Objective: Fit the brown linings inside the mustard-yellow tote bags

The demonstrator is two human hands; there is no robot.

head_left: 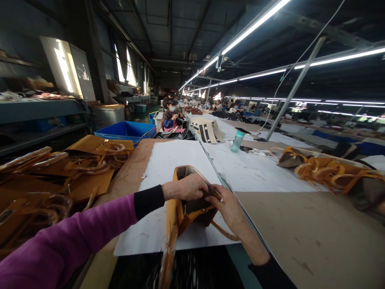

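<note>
A tan leather bag (180,208) with a dark lining stands open on a white sheet (171,164) in front of me. My left hand (185,188) is closed over the bag's top rim, fingers curled into the opening. Opposite it, my right hand (228,206) grips the right side of the rim, fingertips tucked inside. A tan strap (224,232) trails from the bag under my right wrist. One edge of the bag runs down toward me, blurred.
A heap of tan bags and handles (60,172) lies at the left, and more tan bags (327,168) at the right. Farther back are a teal bottle (237,141), a blue bin (126,130) and seated workers (170,116). Brown board (315,233) covers the right bench.
</note>
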